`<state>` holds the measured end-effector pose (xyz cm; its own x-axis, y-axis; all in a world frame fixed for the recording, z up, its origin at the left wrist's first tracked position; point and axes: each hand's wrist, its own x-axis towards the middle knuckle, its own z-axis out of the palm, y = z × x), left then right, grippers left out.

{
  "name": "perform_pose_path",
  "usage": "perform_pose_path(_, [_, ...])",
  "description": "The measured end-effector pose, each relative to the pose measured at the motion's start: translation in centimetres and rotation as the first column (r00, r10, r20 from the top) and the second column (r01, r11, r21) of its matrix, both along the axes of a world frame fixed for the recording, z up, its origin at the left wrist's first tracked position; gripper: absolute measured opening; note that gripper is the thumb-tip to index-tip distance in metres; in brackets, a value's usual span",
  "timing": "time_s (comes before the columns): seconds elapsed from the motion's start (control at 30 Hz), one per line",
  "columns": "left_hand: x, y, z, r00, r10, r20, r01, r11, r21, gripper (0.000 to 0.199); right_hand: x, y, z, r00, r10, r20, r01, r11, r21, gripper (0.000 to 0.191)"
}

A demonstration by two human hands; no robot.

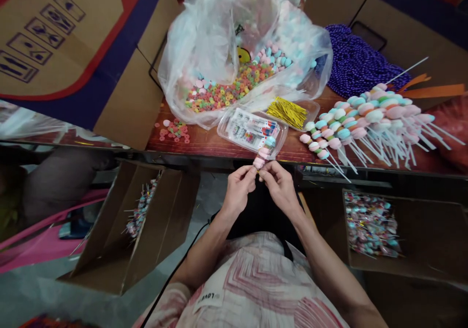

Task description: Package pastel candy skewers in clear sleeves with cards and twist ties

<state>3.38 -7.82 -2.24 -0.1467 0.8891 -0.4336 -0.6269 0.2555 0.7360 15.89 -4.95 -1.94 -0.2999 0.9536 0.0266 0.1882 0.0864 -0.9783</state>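
"Where's the candy skewer (261, 158)?"
"Frame centre; left hand (238, 187) and right hand (281, 185) both pinch its lower end."
"Best grip?"
"Probably light fingertips below the candies (263, 153), leaving them aligned and uncrushed."

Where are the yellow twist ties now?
Head view, right of centre: the yellow twist ties sit in a clear tray between the candy bag and candy skewers.

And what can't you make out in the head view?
- Head view: lower end of the pink-and-blue candy skewer, hidden by left grip and right grip.
- Head view: fine print on white rectangular sheets, too small.
- Head view: red bundle, blurred, cut off by right edge.
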Motion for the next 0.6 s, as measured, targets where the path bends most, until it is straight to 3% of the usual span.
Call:
perform_pose_path(0.07, [-0.2, 0.5, 0.2, 0.995, -0.024, 0.096, 0.027, 0.999, -0.033, 0.041, 0.1, -0.3, -0.2, 0.999, -0.026, 0.031, 0.022, 0.992, 0.126, 0.019])
perform_pose_path(0.17, [-0.3, 0.8, 0.6, 0.981, -0.03, 0.189, 0.045, 0.996, -0.074, 0.041, 0.3, -0.6, -0.5, 0.994, -0.034, 0.109, -0.009, 0.925, 0.379, 0.025])
perform_pose_path(0.3, [0.1, 0.1, 1.0, 0.974, -0.056, 0.22, 0.07, 0.996, -0.056, 0.036, 0.3, -0.3, -0.6, 0.97, -0.087, 0.227, -0.051, 0.839, 0.541, 0.021])
perform_pose_path(0.43, [0.9, -0.4, 1.2, 0.977, -0.054, 0.205, 0.051, 0.998, 0.021, 0.032, -0.4, -0.7, -0.2, 0.971, -0.174, 0.165, 0.052, 0.826, 0.562, 0.018])
perform_pose_path(0.6, [0.5, 0.0, 1.4, 0.985, -0.134, 0.113, 0.125, 0.989, 0.082, 0.043, -0.9, -2.0, 1.4, 0.978, -0.209, 0.021, 0.187, 0.913, 0.362, 0.018])
